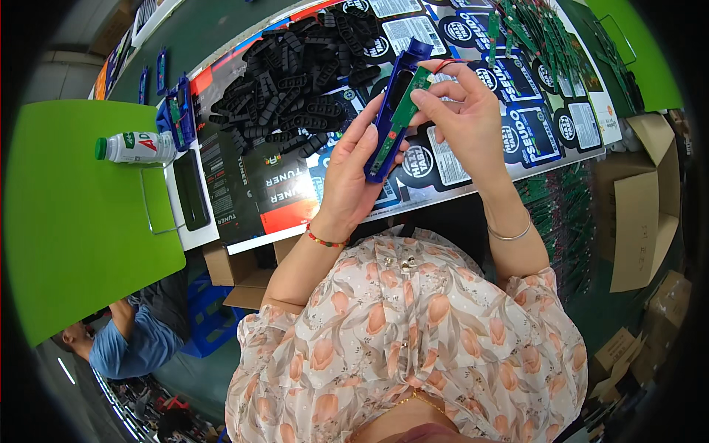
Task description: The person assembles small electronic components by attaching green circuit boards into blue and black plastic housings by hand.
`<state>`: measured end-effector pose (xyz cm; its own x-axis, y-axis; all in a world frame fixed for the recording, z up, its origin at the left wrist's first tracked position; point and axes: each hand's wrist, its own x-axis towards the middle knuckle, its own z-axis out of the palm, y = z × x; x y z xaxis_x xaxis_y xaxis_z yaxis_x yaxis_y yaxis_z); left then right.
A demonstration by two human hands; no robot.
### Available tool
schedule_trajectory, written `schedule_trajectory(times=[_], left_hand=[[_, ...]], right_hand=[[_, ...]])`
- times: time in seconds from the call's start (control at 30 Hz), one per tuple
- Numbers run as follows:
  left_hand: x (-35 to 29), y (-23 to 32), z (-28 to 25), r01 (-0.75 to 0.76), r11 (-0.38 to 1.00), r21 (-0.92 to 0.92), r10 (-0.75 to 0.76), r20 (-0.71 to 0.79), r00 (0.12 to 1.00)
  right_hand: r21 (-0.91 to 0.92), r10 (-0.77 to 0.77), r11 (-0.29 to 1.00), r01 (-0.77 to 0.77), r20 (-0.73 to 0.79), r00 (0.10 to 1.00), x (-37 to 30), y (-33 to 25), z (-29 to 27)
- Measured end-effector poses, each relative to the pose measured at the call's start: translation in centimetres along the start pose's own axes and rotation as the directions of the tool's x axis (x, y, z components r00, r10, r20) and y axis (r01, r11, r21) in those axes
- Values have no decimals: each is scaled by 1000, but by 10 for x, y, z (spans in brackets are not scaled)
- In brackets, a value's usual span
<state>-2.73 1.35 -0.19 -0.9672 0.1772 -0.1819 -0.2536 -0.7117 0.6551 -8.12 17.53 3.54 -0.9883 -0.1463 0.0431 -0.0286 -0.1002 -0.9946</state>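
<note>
My left hand [349,168] is wrapped round a long dark-blue plastic housing [415,52], held tilted above the table. A narrow green circuit board [404,112] lies along the housing, its lower end inside it. My right hand [470,111] pinches the board's upper end between thumb and fingers. Thin red wires [443,65] come out near those fingertips. Whether the board is fully seated cannot be seen. Beyond my left hand is a heap of black ribbed plastic parts [284,85].
Printed sheets [288,184] cover the table. More circuit boards [539,37] lie at the far right. At the left are a white bottle [140,148], blue housings [179,111] and a green panel [88,229]. Cardboard boxes [639,221] stand right; a person in blue [136,343] sits lower left.
</note>
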Motion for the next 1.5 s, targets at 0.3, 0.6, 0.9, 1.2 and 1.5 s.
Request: schedule_trajectory(times=[0.3,0.6,0.9,1.2,1.5], left_hand=[[0,-1,4,-38,991,130,31,61,998],[-2,1,3,-62,971,232,53,43,998],[11,22,8,-37,796,604,108,-82,991],[142,156,-45,-103,570,815,406,-171,898],[313,239,-163,416,85,905,779,-320,538]], right_hand=[[-324,-280,919,227,-128,951,2,11,5],[108,106,989,-103,-26,994,6,4,5],[10,40,999,-40,-32,999,10,12,21],[32,51,998,-52,36,998,5,14,2],[-275,123,954,-118,-2,992,1,21,-29]])
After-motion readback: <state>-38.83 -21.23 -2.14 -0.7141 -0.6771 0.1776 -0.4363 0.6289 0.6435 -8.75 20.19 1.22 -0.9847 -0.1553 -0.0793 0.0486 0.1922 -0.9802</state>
